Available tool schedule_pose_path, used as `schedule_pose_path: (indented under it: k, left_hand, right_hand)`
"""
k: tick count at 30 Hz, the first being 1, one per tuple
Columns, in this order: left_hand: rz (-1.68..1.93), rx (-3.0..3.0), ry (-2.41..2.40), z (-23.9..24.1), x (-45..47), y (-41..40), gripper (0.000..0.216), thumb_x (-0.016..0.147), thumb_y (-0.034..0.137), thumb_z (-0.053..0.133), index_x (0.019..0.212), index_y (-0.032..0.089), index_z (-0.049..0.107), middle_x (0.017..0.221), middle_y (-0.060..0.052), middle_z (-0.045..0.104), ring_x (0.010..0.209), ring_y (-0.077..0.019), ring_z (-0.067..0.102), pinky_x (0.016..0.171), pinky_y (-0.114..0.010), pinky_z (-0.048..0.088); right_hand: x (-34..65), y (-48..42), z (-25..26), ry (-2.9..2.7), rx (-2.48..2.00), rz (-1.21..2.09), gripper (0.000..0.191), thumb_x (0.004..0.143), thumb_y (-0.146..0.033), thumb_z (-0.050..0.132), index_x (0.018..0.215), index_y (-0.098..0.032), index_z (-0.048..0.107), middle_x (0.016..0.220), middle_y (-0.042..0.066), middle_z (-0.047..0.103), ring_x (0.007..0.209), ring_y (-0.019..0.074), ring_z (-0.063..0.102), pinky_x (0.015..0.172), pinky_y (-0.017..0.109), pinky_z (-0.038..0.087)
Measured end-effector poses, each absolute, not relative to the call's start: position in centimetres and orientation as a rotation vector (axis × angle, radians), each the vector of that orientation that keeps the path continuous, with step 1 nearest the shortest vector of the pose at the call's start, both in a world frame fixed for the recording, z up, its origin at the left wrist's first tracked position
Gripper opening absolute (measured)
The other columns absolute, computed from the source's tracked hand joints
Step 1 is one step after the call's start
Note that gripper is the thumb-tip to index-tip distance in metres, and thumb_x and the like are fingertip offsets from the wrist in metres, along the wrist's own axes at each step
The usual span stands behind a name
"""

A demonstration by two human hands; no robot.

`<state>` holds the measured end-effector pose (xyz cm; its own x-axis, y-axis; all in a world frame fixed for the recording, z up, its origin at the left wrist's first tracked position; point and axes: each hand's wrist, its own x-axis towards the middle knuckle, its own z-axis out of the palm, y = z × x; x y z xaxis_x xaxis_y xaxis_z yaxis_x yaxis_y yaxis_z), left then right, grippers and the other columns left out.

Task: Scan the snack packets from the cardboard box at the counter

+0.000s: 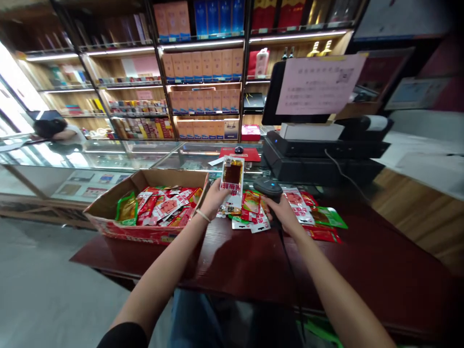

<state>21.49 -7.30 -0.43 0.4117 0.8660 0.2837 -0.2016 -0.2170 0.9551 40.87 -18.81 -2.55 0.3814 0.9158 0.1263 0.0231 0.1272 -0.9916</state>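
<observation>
Between its thumb and fingers my left hand grips a white snack packet with a dark window and red lettering, held up above the counter. My right hand is wrapped round the handle of a black barcode scanner, whose head tilts toward the packet and shows a small blue light. Below and between the hands lies a pile of red, white and green snack packets. More packets are spread to the right of the scanner. A cardboard box full of similar packets stands left of my left hand.
A black checkout terminal with a pink paper sheet taped to it stands at the back right. The scanner's cable hangs over the dark red counter. Behind run a glass display case and lit shelves. A person leans at the far left.
</observation>
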Motion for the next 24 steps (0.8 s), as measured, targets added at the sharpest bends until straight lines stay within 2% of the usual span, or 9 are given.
schedule_pose_path:
  k: [2,4,6,10,18,24]
  left_hand:
    - [1.151,1.659,0.690,-3.2,23.3,-7.3,0.043,0.069,0.016,0.065,0.111,0.018,0.061,0.105,-0.004,0.068,0.096,-0.0194,0.063,0.091,-0.031,0.045]
    - [1.151,1.769,0.807,-6.2,24.7,-7.1,0.042,0.071,0.016,0.065,0.112,0.017,0.060,0.109,-0.005,0.067,0.103,-0.0209,0.061,0.095,-0.033,0.043]
    - [1.123,1.772,0.944,-8.9,25.5,-7.1,0.036,0.073,0.018,0.065,0.108,0.016,0.060,0.105,-0.006,0.068,0.099,-0.0213,0.063,0.092,-0.034,0.045]
    - [1.075,1.759,0.889,-12.3,25.9,-7.2,0.030,0.076,0.023,0.064,0.105,0.016,0.062,0.100,-0.006,0.069,0.095,-0.0209,0.064,0.088,-0.032,0.046]
    - [1.039,1.770,0.851,-12.6,25.7,-7.5,0.027,0.078,0.025,0.062,0.102,0.015,0.065,0.095,-0.005,0.070,0.089,-0.0200,0.064,0.084,-0.030,0.046]
    - [1.082,1.797,0.836,-12.1,25.6,-8.0,0.034,0.081,0.029,0.062,0.113,0.017,0.065,0.110,-0.007,0.070,0.103,-0.0216,0.063,0.095,-0.033,0.044]
  right_hand:
    - [42.6,-19.4,-3.3,-0.930,-1.263,0.821,0.036,0.073,-0.049,0.074,0.073,-0.021,0.051,0.047,-0.007,0.051,0.031,0.0080,0.042,0.032,0.021,0.034]
    - [43.9,-19.6,-4.2,-0.898,-1.246,0.830,0.035,0.074,-0.049,0.073,0.076,-0.021,0.052,0.047,-0.008,0.050,0.032,0.0077,0.042,0.032,0.021,0.034]
    - [44.7,-19.8,-5.2,-0.886,-1.243,0.839,0.034,0.076,-0.048,0.072,0.076,-0.021,0.053,0.048,-0.008,0.050,0.032,0.0076,0.042,0.033,0.020,0.034]
    - [45.1,-20.1,-7.1,-0.914,-1.306,0.881,0.035,0.078,-0.050,0.069,0.073,-0.020,0.052,0.048,-0.007,0.051,0.031,0.0080,0.044,0.032,0.021,0.032]
    - [44.3,-20.3,-7.8,-0.988,-1.387,0.932,0.033,0.080,-0.048,0.067,0.075,-0.019,0.052,0.048,-0.008,0.049,0.031,0.0076,0.044,0.033,0.019,0.032]
    - [45.1,-20.5,-7.3,-0.893,-1.359,0.916,0.035,0.078,-0.049,0.069,0.079,-0.019,0.052,0.049,-0.008,0.050,0.030,0.0069,0.041,0.031,0.019,0.030]
